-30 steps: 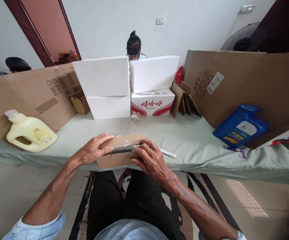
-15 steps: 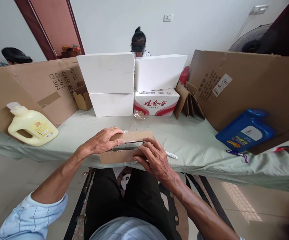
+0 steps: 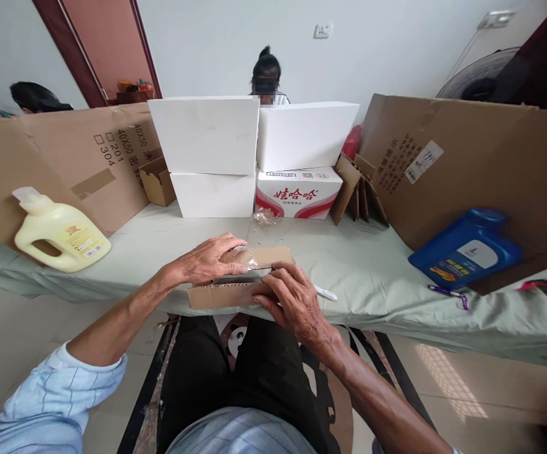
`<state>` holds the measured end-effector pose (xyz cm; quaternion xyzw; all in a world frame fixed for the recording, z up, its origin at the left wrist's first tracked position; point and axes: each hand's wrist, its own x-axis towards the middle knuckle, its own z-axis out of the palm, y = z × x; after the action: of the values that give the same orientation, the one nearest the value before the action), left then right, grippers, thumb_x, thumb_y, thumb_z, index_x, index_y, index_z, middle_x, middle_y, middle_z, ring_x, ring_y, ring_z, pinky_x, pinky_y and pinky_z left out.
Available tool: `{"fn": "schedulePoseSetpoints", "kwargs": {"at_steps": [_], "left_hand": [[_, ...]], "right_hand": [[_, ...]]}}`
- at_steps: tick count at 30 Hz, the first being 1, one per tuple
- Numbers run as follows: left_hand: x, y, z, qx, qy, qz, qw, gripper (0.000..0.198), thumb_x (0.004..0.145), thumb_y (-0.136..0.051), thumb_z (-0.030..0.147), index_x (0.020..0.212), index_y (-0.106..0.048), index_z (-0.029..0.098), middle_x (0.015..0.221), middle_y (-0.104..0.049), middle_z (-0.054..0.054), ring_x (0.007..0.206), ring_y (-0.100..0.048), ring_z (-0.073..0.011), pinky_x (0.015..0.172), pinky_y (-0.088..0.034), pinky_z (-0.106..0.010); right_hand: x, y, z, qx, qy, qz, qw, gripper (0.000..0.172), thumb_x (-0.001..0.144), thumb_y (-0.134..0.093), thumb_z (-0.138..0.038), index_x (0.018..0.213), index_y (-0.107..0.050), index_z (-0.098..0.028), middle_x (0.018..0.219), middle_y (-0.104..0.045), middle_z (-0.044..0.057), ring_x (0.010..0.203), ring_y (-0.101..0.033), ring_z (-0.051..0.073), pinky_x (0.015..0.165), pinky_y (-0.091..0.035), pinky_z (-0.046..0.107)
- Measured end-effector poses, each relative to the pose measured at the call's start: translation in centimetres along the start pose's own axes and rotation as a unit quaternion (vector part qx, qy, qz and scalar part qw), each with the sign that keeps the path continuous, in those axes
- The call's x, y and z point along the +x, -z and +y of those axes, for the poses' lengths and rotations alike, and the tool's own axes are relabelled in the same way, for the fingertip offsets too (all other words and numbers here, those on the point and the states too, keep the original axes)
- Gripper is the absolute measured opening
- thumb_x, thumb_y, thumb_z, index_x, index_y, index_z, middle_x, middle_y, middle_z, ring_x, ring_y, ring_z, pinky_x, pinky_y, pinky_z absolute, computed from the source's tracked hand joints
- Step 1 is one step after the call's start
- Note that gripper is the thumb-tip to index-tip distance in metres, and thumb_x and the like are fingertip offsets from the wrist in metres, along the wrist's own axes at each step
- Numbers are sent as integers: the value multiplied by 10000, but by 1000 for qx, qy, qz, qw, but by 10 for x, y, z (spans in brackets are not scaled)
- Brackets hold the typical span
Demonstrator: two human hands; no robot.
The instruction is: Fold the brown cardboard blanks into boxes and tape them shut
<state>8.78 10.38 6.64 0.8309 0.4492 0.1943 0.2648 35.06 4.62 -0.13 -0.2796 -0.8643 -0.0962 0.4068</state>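
Observation:
A small brown cardboard box [image 3: 221, 297] lies near the table's front edge, its top side split by a gap. My right hand [image 3: 292, 299] is closed on the box's right end, fingers over its top edge. My left hand [image 3: 212, 258] is at the upper left of the box, with thumb and fingers pinching a crinkled piece of clear tape [image 3: 246, 257] over the far flap. A slim white object [image 3: 325, 293] sticks out on the table just beyond my right hand; its kind I cannot make out.
White boxes [image 3: 207, 135] and a red-and-white carton [image 3: 299, 194] stand stacked ahead. Large cardboard sheets flank the table, with a yellow jug [image 3: 65, 233] left and a blue bottle [image 3: 467, 246] right. Behind the boxes is a person [image 3: 266, 72]. A purple pen [image 3: 448, 291] lies right.
My left hand has moved slightly right and away from me, and the clear tape at its fingers is bunched up more. My right hand stays on the box.

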Motion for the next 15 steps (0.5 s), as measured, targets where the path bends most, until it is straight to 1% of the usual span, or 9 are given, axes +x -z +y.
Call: {"fn": "schedulePoseSetpoints", "kwargs": {"at_steps": [2,4,6,8,9,11,15], "left_hand": [[8,0,-2,-23,0,12,1000,600,934,-707,655,1337,-734,210,1112,-720,-58,933,-682,-218,826,-553,-347],[14,-2,-5,-60,8,27,998,567,903,-741,615,1269,-765,184,954,-699,-22,828,-640,-184,746,-521,-314],[18,-4,-6,-85,12,42,995,438,873,-770,530,1122,-800,172,843,-689,-4,750,-602,-165,685,-482,-295],[18,-7,-6,-97,8,59,994,284,882,-733,452,919,-785,175,792,-697,-8,710,-579,-155,651,-451,-287],[18,-9,-4,-102,4,70,992,260,897,-699,427,851,-758,178,782,-701,-11,705,-576,-152,650,-446,-285],[16,-13,-2,-113,-6,87,990,250,917,-652,402,810,-717,184,771,-693,-6,709,-576,-148,669,-452,-284],[13,-16,0,-133,-27,104,985,221,912,-657,379,796,-679,192,754,-661,8,707,-568,-143,683,-458,-279]], "right_hand": [[0,0,-1,0,2,1,1000,75,1097,-690,-272,1131,-638,-229,969,-727,70,1158,-663,292,910,-541,431],[0,0,-2,4,6,6,1000,72,1098,-686,-267,1133,-638,-228,965,-719,69,1120,-660,282,899,-545,421],[0,0,-2,13,10,9,1000,63,1100,-679,-268,1129,-639,-230,952,-709,65,1014,-650,261,855,-546,405],[0,0,-2,22,12,7,1000,71,1101,-678,-282,1131,-639,-231,938,-701,62,909,-619,244,803,-537,394],[-1,0,-2,25,10,3,1000,81,1101,-680,-292,1133,-638,-231,934,-699,61,879,-603,240,787,-531,391],[-2,1,-2,29,3,-8,1000,94,1101,-682,-300,1131,-634,-225,930,-696,61,857,-585,236,774,-520,388],[-1,3,-3,36,-16,-22,999,113,1105,-676,-314,1092,-625,-215,894,-668,52,822,-540,226,740,-492,379]]}}
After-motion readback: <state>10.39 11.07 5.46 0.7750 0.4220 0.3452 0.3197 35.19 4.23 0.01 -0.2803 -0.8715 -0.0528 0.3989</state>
